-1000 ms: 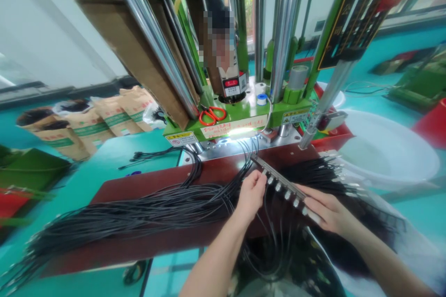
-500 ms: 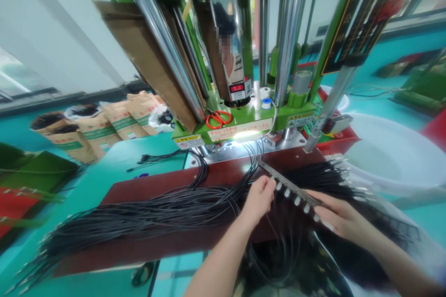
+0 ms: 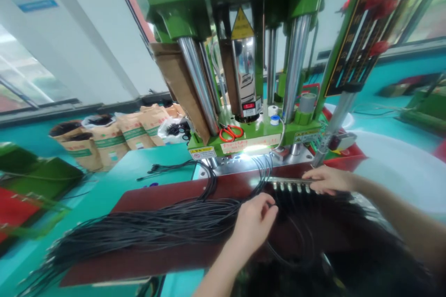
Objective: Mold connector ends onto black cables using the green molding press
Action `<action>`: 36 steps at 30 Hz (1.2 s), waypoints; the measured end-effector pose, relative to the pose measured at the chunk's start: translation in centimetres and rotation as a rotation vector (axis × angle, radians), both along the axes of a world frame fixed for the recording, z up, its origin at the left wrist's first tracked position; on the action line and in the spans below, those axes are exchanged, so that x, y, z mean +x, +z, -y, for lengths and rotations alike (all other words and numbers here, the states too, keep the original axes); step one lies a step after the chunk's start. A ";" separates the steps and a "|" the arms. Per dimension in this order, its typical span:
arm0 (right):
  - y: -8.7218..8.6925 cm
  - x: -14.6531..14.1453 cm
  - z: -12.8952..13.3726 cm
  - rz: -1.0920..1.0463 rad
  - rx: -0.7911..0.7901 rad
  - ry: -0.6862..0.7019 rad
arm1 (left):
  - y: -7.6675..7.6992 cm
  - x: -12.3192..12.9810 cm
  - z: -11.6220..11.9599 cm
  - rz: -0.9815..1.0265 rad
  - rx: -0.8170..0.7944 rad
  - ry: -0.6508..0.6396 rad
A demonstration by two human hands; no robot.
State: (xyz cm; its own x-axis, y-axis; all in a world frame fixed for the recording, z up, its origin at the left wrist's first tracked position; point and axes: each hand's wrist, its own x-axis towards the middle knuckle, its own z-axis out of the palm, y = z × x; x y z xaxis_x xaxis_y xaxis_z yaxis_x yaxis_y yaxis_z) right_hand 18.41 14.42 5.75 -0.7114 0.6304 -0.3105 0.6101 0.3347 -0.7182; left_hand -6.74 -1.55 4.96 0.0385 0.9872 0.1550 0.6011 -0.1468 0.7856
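Note:
My right hand grips the right end of a narrow metal bar. A row of several pale metal connector ends sticks out along the bar's lower edge, with dark cables hanging below them. Left of the bar and a little lower, my left hand is closed in a pinch. A small dark bit shows at its fingertips, too blurred to name. A thick bundle of black cables lies on the brown board, left of my left hand. Thin cables run from the press toward the board.
A green press with steel columns stands behind the board, a lamp lit under its plate. Orange-handled scissors lie on that plate. More dark cables are heaped at the right. Paper sacks stand at left, a white tub at right.
The bar has swung from a slant to nearly level and moved toward the press with my right hand. My left hand has come off it and sits lower. The camera view has tilted up.

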 end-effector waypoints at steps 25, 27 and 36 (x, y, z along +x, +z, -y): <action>-5.5 -5.0 -1.7 -0.297 0.367 -0.302 | -4.2 -3.0 -15.3 1.226 -0.541 0.113; -5.6 -5.0 -1.9 -0.320 0.356 -0.305 | -4.4 -2.3 -16.6 1.289 -0.616 0.063; -6.0 -5.1 -2.3 -0.318 0.378 -0.285 | -4.9 -0.9 -18.5 1.410 -0.696 -0.064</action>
